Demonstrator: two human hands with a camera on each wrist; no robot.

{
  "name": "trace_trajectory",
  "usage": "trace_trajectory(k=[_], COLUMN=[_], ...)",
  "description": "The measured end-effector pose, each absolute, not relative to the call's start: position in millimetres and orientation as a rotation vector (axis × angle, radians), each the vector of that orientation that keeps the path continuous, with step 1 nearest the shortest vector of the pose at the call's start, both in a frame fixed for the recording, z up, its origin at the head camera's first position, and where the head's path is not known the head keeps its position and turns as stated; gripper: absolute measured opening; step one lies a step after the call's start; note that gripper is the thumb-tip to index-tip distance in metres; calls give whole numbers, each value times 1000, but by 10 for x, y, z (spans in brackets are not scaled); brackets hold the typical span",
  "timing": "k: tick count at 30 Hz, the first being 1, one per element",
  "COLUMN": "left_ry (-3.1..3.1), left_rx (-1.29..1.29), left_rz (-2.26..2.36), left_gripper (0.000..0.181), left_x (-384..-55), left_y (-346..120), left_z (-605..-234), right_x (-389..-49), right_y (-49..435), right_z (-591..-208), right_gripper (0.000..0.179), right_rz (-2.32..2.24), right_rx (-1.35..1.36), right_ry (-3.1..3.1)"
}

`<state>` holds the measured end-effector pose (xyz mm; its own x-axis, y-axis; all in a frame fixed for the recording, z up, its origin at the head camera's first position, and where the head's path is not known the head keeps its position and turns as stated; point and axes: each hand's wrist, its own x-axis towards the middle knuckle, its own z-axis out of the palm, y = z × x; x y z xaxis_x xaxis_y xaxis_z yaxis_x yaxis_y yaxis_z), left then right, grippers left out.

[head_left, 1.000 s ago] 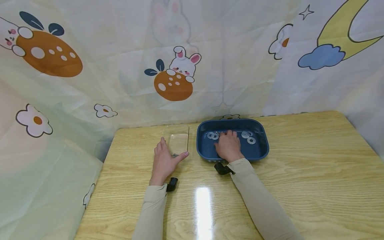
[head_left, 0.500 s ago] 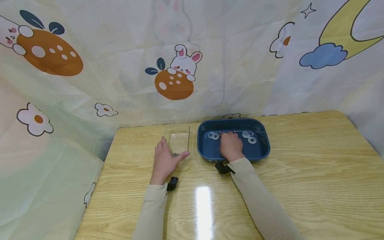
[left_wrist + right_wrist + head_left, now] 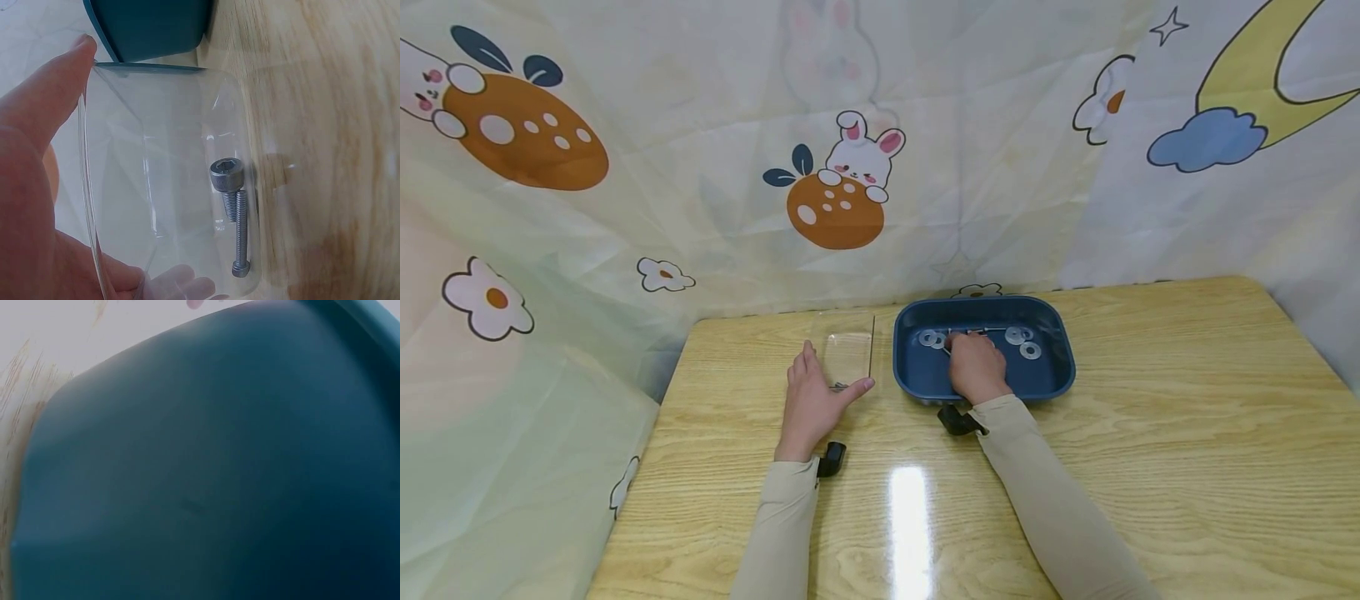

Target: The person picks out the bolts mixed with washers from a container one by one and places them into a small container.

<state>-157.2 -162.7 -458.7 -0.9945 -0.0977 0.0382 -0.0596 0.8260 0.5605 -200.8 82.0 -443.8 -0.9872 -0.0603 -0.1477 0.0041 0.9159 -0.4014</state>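
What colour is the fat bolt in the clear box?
The fat bolt is silver-grey; the left wrist view shows it best.

The left hand's clear box is holding screws. Washers are flanking the right hand in a blue tray.

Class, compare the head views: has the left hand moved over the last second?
No; the left hand keeps its place left of the blue tray.
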Motion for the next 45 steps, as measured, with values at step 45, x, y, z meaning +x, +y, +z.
trace_trajectory(k=[45], left_ry=[-2956], left_rx=[141], left_rz=[-877], left_gripper=[124], left_x=[-1580], left_y=[-1631], left_z=[-4598], right_x=[-1967], right_y=[789], right_z=[-4384], right_gripper=[19], right_rz=[-917], right_rx=[-148], right_ry=[3153])
